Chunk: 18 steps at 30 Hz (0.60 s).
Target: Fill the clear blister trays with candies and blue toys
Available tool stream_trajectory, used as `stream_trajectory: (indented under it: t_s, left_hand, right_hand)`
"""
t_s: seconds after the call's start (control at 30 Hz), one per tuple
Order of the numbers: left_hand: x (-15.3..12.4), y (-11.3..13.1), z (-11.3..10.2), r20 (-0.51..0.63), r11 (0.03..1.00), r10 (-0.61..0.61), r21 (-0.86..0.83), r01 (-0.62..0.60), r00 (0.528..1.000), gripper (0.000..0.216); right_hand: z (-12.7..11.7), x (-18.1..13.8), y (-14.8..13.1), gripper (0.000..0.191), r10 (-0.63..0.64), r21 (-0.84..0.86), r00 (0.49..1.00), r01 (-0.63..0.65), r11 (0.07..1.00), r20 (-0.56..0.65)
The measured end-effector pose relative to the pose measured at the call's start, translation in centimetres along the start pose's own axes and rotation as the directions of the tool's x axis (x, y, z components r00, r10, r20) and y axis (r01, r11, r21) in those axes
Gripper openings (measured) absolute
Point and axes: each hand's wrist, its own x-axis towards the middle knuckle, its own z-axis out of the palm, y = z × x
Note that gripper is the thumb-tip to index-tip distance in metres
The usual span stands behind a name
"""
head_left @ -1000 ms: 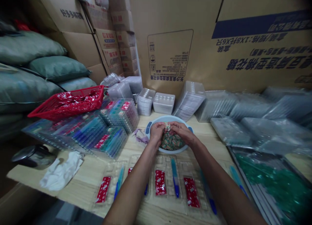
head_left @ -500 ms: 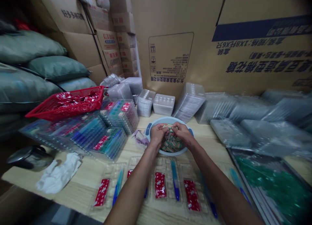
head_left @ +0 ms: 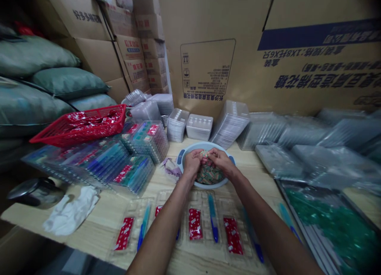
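A light-blue basin [head_left: 214, 184] stands mid-table, filled with small green-and-tan pieces [head_left: 209, 174]. Over it, my left hand [head_left: 193, 161] and my right hand [head_left: 219, 160] meet with fingers pinched together. Between the fingertips are some of these small pieces [head_left: 204, 154]; their exact kind is too small to make out. In front of the basin, clear plastic trays lie in a row, among them a middle tray [head_left: 203, 223]. That one carries a red patterned packet [head_left: 195, 224] and a blue pen-shaped item [head_left: 213, 219]. My forearms cover parts of the other trays.
Filled clear trays [head_left: 133, 172] are stacked at left beside a red basket [head_left: 80, 126] of red packets. A white glove [head_left: 71, 213] lies near the left edge. Empty tray stacks [head_left: 199, 126] line the back. Green packets [head_left: 330, 219] fill a metal tray at right.
The view has shifted very slightly. Both hands stay over the basin, their fingers moving a little around the small pieces.
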Motion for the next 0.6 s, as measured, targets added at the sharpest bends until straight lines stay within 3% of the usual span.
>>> stream_trajectory:
  t_s: [0.2,0.6]
  left_hand:
    - [0.16,0.06,-0.34,-0.058,0.997,0.083,0.003,-0.083,0.995,0.015]
    - [0.33,-0.41,-0.14,-0.051,1.0,0.025,0.002,-0.025,0.998,0.022]
  right_hand:
    - [0.01,0.69,0.92,0.012,0.043,-0.057,0.996,-0.048,0.997,-0.074]
    - [0.06,0.6,1.1,0.019,-0.048,0.017,0.999,0.048,0.999,-0.01]
